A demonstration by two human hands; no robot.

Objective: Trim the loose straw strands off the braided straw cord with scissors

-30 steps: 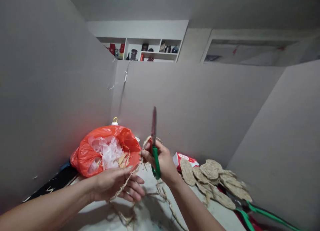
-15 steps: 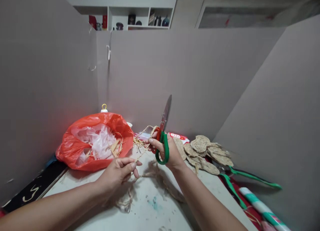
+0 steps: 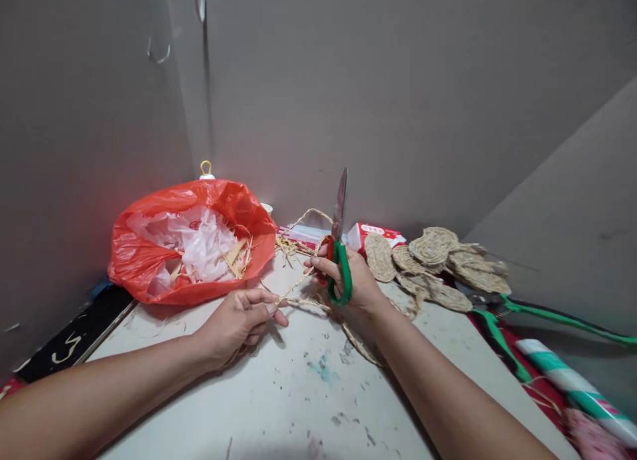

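Straw-pale and straight now: pinching the braided cord (image 3: 296, 287) low and near in the left hand (image 3: 249, 320), on a slant forward and rightward to the right hand (image 3: 359, 286), gripping scissors (image 3: 338, 228) there too, blades up, above the worktop (image 3: 239, 407).

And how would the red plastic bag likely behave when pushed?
The red plastic bag would probably crumple, its thin sides being already creased. It may be light for its size: white plastic and straw-like scraps show inside. Scraps might spill; its mouth gapes.
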